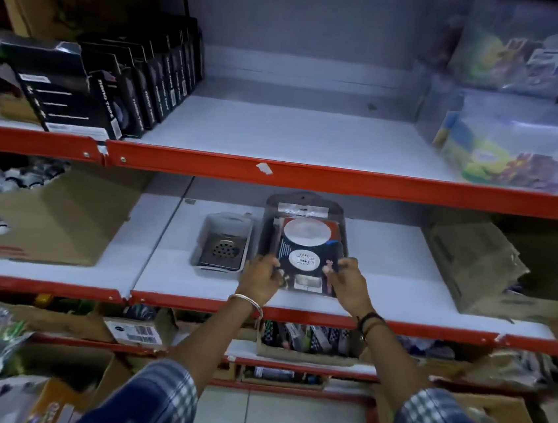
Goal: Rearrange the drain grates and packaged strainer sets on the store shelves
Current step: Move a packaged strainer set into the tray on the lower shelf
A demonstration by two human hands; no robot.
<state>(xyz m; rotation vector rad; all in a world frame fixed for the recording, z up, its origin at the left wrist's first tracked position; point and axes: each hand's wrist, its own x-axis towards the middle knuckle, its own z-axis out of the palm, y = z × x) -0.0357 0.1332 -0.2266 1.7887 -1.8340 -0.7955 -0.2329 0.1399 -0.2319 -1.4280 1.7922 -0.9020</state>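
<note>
A packaged strainer set in a clear blister pack with a dark card and two white discs lies on the middle white shelf. My left hand grips its lower left edge. My right hand grips its lower right edge. Just left of the pack, a square metal drain grate in a clear case lies flat on the same shelf, close to the pack's left side.
Cardboard boxes stand at the shelf's left and right. The upper shelf holds a row of black boxes on the left and clear bags on the right. Red shelf rails cross the front. Lower shelves hold more boxed goods.
</note>
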